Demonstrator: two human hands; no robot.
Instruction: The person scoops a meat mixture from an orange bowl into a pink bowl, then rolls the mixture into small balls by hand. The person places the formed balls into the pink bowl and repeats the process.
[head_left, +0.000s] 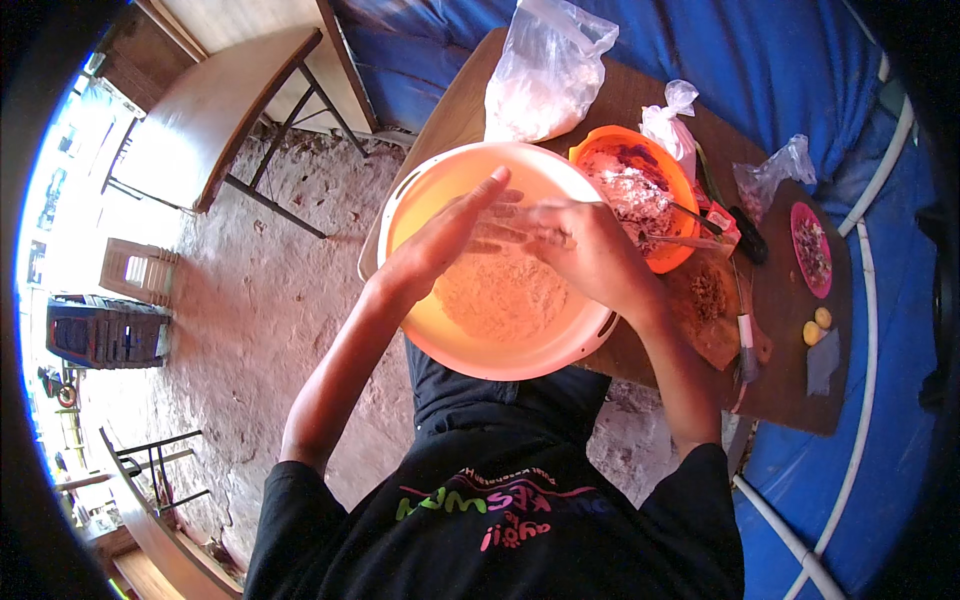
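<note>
A large round plastic basin (420, 352) with a pale rim stands before me, partly over the table's near edge. A layer of light powder, like flour (502, 300), lies in its bottom. Both hands are raised over the basin, close together, fingers apart and partly blurred. My left hand (472, 217) is on the left side, its thumb pointing up. My right hand (574, 232) is opposite, its fingers bent towards the left one. No object shows in either hand. Whether the fingertips touch each other I cannot tell.
On the brown table (780, 375) are an orange bowl (686, 251) of mixed food with utensils, a clear bag of white stuff (544, 90), a tied bag (667, 131), a wooden board (716, 349), knives and a pink plate (796, 247). Another table (225, 112) stands left.
</note>
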